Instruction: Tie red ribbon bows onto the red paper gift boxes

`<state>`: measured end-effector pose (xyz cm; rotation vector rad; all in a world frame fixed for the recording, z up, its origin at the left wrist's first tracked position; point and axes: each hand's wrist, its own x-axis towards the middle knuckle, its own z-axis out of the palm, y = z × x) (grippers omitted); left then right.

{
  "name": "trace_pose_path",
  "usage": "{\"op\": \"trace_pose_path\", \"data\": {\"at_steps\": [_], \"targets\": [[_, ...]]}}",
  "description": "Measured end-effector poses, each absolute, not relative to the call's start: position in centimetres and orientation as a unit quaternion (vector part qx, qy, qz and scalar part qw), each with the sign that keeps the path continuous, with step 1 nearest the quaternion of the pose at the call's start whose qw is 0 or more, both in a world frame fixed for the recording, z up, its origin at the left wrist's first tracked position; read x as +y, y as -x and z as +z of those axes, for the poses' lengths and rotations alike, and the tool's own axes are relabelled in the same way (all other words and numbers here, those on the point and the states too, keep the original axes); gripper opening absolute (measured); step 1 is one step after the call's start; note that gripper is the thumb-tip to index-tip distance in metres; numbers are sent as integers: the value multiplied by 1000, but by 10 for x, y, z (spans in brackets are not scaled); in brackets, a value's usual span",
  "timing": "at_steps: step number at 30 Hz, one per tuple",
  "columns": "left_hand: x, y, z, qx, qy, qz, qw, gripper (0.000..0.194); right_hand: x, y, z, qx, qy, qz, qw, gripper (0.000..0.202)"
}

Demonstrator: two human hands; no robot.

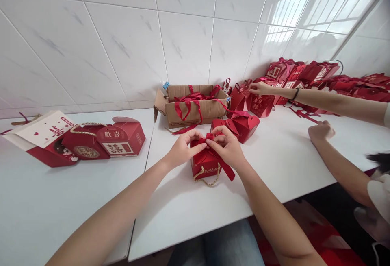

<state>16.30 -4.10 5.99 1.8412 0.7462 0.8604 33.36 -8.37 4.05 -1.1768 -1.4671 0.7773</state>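
While both hands, left hand (pixel 183 148) and right hand (pixel 227 146), pinch a ribbon (pixel 210 139) atop the red box (pixel 203 163), more ribbons (pixel 195 100) fill the cardboard box (pixel 185 113).

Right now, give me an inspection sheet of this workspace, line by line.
Surface: white tabletop, seam between two tables.
Job's things: small red paper gift box with rope handle; red ribbon on top of it.
Clutter: open cardboard box of red ribbons; three red and white boxes at left; red bags along the wall.
Hands: left hand and right hand pinch the ribbon.
Cables: nothing seen.
Surroundings: white tiled wall; another person's arms at right.
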Motion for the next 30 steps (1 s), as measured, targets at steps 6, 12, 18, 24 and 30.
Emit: {"op": "trace_pose_path", "data": {"at_steps": [6,12,18,24,30], "targets": [[-31,-162,50,312,-768,365,424,15,-85,-334,44,-636,521,278,497,18],[-29,-161,45,296,-764,396,416,12,-88,-336,45,-692,522,191,461,15],[-31,-162,49,295,-777,401,386,10,-86,-337,41,-702,513,192,456,13],[-32,-167,43,290,-753,422,413,9,-81,-335,38,-668,505,294,461,20],[-30,-171,39,301,-735,461,396,16,-76,-333,33,-588,437,470,492,26]]}}
